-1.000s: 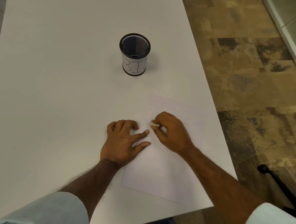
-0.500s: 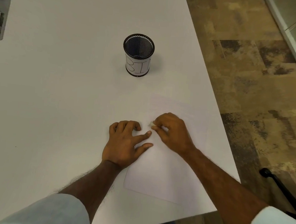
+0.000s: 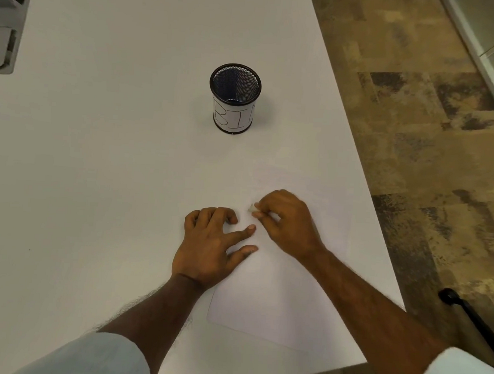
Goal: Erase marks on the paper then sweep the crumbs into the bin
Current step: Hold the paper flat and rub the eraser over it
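Note:
A white sheet of paper (image 3: 273, 298) lies near the table's right front edge. My left hand (image 3: 210, 248) rests flat on its left border, fingers spread, pinning it. My right hand (image 3: 287, 221) is closed around a small white eraser (image 3: 252, 207), whose tip pokes out at the fingertips and touches the paper's upper left area. A black mesh cup (image 3: 234, 98) with a white label reading "BIN" stands upright farther back on the table, apart from both hands. I cannot make out marks or crumbs on the paper.
The white table (image 3: 96, 177) ends close to the right of the paper, with patterned floor (image 3: 418, 110) beyond. A grey panel (image 3: 4, 21) is set in the far left corner. A black chair leg (image 3: 463, 313) shows at the lower right.
My right hand has shifted slightly leftward with the eraser over the paper. My left hand stays in place on the sheet.

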{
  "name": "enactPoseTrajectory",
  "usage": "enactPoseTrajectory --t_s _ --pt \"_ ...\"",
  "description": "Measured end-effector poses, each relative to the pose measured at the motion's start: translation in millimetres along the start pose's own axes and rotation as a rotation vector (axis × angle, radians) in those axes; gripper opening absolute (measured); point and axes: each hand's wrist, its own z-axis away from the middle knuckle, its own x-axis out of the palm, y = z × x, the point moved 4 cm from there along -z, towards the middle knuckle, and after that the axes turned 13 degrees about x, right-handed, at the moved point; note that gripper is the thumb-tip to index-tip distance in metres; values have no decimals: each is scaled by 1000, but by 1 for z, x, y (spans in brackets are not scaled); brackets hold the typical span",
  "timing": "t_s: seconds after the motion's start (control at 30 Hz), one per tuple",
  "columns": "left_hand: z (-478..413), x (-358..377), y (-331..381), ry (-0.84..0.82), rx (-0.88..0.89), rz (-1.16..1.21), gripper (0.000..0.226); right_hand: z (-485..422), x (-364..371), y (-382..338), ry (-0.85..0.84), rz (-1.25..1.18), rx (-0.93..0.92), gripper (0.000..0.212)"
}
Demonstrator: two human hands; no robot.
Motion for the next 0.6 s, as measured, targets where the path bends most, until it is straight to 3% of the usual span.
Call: enactPoseTrajectory --t_s 0.3,0.47,0.6 --pt "1 1 2 38 45 -31 38 -69 -22 28 233 -27 240 11" --pt "-1 3 2 64 80 -48 42 -4 3 -9 9 -24 21 7" --pt "-1 2 2 80 83 -47 44 -30 4 1 24 46 13 14"
